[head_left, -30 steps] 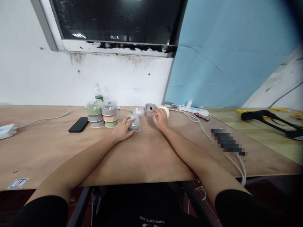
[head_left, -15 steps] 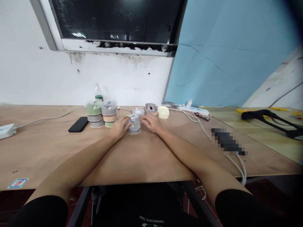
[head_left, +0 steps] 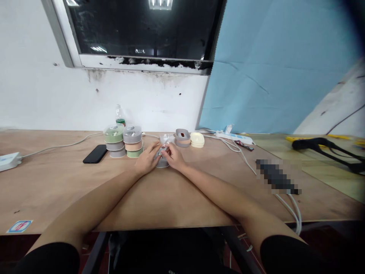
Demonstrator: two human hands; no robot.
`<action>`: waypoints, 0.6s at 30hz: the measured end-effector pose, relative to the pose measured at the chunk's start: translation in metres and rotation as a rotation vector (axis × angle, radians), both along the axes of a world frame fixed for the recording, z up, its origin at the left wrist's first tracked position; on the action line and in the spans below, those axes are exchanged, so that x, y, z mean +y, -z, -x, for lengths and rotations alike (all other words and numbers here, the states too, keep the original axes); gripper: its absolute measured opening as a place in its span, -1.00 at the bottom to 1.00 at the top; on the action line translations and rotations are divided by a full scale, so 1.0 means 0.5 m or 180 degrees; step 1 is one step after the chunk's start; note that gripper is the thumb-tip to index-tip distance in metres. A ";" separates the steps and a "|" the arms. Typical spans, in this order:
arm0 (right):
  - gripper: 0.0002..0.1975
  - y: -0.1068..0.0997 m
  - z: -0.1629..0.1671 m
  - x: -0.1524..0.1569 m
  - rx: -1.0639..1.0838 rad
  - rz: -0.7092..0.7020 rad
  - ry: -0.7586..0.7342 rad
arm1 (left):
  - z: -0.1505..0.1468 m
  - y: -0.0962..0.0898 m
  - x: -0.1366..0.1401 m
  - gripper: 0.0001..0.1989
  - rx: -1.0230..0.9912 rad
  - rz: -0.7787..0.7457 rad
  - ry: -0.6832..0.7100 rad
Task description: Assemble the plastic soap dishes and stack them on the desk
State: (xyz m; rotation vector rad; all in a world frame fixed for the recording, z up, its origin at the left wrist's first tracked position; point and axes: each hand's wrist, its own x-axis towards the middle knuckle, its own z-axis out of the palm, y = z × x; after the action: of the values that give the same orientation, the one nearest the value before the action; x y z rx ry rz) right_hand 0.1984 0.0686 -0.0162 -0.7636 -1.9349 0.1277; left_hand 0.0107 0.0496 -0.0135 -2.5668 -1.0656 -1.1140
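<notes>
A small grey soap-box-like container (head_left: pixel 162 164) with a clear lid stands on the table in front of me, largely covered by my hands. My left hand (head_left: pixel 146 159) grips its left side with the fingers reaching over the lid. On the other side my right hand (head_left: pixel 175 157) is closed against the lid, thumb and fingertips bent onto it. Just behind are clear plastic lids (head_left: pixel 167 137). To the right of them sit a grey container on an orange one (head_left: pixel 182 139) and a stack of cream pieces (head_left: pixel 197 140).
Two stacks of lidded containers, one green-topped (head_left: pixel 114 134) and one grey-topped (head_left: pixel 132 134), stand left, with a bottle (head_left: pixel 120 116) behind. A black phone (head_left: pixel 95 154) lies beside them. Right are a power strip (head_left: pixel 235 137), white cables and a blurred-out dark object (head_left: pixel 276 177).
My right hand has moved left onto the grey container's lid and closed there. My left hand stays at its left side. The whole view has shifted slightly.
</notes>
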 end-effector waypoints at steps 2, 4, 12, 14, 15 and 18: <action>-0.73 0.000 0.000 0.007 0.0025 -0.0055 0.0063 | -0.001 0.002 0.003 -0.44 0.0139 0.0060 -0.0047; -0.74 -0.001 -0.008 0.020 -0.0046 -0.0192 0.0155 | -0.001 0.003 0.006 -0.41 0.0249 0.0129 -0.0187; -0.62 0.007 -0.059 0.131 -0.0461 -0.0375 0.0609 | 0.000 0.010 0.006 -0.42 0.0876 0.0530 -0.0244; -0.62 0.012 -0.063 0.160 -0.0478 -0.0328 0.0805 | 0.001 0.011 0.007 -0.41 0.0951 0.0600 -0.0166; -0.62 0.013 -0.064 0.171 -0.0525 -0.0298 0.0874 | 0.001 0.011 0.008 -0.43 0.0977 0.0626 -0.0115; -0.59 0.018 -0.067 0.191 -0.0816 -0.0267 0.1035 | 0.003 0.008 0.008 -0.52 0.1002 0.0662 0.0052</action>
State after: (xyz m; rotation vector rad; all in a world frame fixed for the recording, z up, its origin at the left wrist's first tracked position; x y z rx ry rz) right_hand 0.2317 0.1643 -0.0252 -1.0671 -2.0095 -0.2596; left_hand 0.0092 0.0537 -0.0173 -2.7892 -1.1315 -0.5974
